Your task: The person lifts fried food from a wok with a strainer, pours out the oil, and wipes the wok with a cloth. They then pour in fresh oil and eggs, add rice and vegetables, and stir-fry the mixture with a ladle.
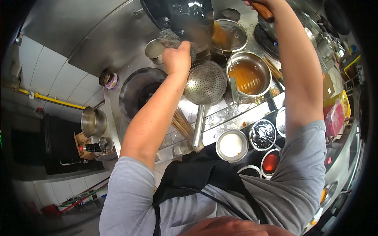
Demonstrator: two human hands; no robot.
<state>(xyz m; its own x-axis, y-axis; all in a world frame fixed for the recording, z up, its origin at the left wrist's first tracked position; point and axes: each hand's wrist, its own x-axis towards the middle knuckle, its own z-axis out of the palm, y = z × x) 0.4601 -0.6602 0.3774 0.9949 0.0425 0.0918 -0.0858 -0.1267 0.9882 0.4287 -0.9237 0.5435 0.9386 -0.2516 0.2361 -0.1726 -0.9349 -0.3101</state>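
My left hand (176, 59) is closed round a grey cloth (170, 38) at the rim of a large dark wok (179, 13), which is tilted. Brown liquid (220, 36) runs from the wok's right edge into a round pot with a strainer (238, 35). At the top edge, my right hand (263, 4) is wrapped round a brown wooden handle (262, 12); part of the hand is cut off by the frame. Below the wok lies a perforated metal ladle (205, 82) with its handle toward me. A steel pot of amber liquid (249, 74) stands to its right.
Seasoning bowls stand near my front, one with white contents (231, 145), one dark (262, 135), one red (270, 162). Bamboo sticks (182, 125) lie beside a black burner ring (138, 92). At the left are a jar (108, 79) and a steel pot (93, 122).
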